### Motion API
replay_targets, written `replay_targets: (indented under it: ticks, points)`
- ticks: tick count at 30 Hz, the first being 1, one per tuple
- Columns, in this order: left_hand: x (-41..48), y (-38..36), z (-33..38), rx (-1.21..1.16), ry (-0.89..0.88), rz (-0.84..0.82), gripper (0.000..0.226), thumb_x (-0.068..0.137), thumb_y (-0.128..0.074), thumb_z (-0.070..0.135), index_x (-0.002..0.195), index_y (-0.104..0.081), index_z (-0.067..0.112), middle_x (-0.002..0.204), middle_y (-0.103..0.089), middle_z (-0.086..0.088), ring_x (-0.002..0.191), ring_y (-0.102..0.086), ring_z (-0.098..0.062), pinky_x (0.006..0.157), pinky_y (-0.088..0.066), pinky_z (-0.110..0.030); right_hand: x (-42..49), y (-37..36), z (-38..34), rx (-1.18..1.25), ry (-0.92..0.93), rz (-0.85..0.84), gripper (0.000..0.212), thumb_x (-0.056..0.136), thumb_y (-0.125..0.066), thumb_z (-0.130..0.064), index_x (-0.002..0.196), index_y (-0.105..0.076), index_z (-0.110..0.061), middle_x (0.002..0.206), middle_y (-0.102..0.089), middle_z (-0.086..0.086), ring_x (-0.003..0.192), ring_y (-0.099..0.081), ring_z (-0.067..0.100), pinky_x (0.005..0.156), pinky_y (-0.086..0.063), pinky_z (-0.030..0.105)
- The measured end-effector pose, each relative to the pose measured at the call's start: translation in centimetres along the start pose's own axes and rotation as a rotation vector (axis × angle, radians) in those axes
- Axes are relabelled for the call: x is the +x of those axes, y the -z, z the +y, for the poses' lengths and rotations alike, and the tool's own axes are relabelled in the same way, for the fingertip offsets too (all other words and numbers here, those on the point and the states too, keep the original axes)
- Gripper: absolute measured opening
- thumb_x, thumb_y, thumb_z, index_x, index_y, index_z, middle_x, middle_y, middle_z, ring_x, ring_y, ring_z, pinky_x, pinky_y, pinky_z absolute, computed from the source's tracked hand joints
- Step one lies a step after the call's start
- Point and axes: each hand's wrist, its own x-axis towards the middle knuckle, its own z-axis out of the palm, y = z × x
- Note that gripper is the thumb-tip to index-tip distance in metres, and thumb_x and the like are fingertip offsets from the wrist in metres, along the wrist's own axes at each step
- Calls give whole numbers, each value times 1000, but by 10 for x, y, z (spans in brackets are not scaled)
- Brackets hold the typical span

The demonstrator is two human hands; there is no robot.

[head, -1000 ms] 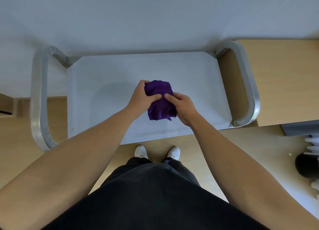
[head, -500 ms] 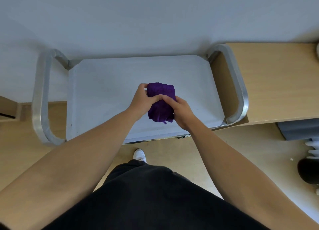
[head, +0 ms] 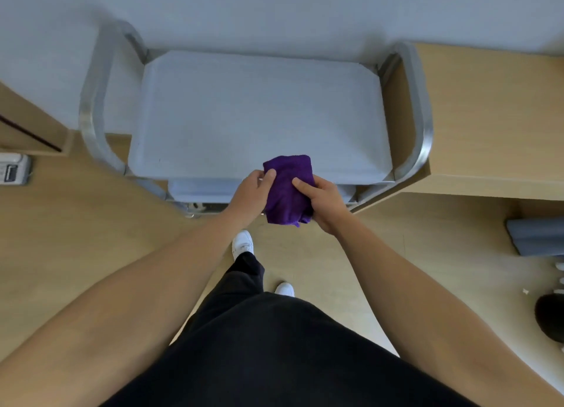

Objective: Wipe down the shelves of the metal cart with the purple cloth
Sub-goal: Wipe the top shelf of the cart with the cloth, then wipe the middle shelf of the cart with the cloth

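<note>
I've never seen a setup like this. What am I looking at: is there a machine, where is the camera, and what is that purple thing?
There is no machine here. A person wears a camera on the head, and it looks down, so you see their own arms, dark trousers and white shoes. In front stands a metal cart with a pale top shelf; a lower shelf peeks out beneath it. The left hand and right hand both grip a bunched purple cloth at the top shelf's near edge.
</note>
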Motion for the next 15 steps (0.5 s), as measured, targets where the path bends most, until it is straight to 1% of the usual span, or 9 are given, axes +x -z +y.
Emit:
replay_targets:
  ticks: [2,3,5,8,11,13,14,15]
  points:
    - [-23,9,-21,19,35,1,43,100,-36,49,107,-59,14,99,-69,-4,86,-68,-19,82,-55,-40,-8,-4,19,-18,-42,10,27,87,-70,-20,108,-67,-4,105,-72,14,100,-69,31,87,-56,46]
    - [-33,16,-33,53,51,-2,42,101,-36,46,105,-61,13,97,-70,-4,85,-69,-19,83,-54,-40,-12,-8,27,-29,-65,20,27,86,-71,-20,107,-68,-3,104,-72,15,100,-69,32,87,-57,44]
    - [-50,33,-56,176,74,-6,36,100,-40,41,104,-63,13,97,-70,1,89,-67,-19,86,-52,-39,-18,-19,42,-56,-100,20,26,86,-72,-21,104,-68,-3,103,-73,14,99,-69,32,84,-57,42]
    - [-68,62,-87,364,111,5,26,99,-46,30,110,-61,13,103,-61,4,96,-59,-18,84,-47,-34,-24,-43,60,-104,-118,13,27,84,-73,-21,104,-67,-4,102,-73,14,94,-70,29,85,-57,44]
    - [-72,89,-110,468,117,-9,28,98,-44,25,112,-61,9,100,-60,0,91,-60,-21,82,-49,-38,-23,-72,74,-130,-123,46,26,86,-71,-22,104,-66,-5,102,-72,13,93,-70,28,85,-58,45]
    - [-71,102,-120,448,124,3,32,98,-41,28,105,-64,7,98,-65,-5,89,-62,-24,78,-49,-39,-22,-89,79,-115,-127,49,24,86,-70,-23,103,-66,-7,102,-73,12,95,-70,29,85,-57,46]
    - [-68,112,-124,370,134,14,36,99,-40,34,100,-65,7,99,-68,-7,89,-64,-24,77,-50,-38,-22,-103,83,-103,-127,52,24,86,-70,-22,104,-67,-7,102,-73,12,95,-70,30,85,-57,46]
    - [-63,119,-127,238,155,13,41,99,-39,40,96,-67,10,100,-70,-6,90,-66,-23,78,-51,-38,-21,-115,85,-87,-127,53,23,86,-70,-22,105,-67,-7,102,-72,13,96,-70,30,85,-58,46]
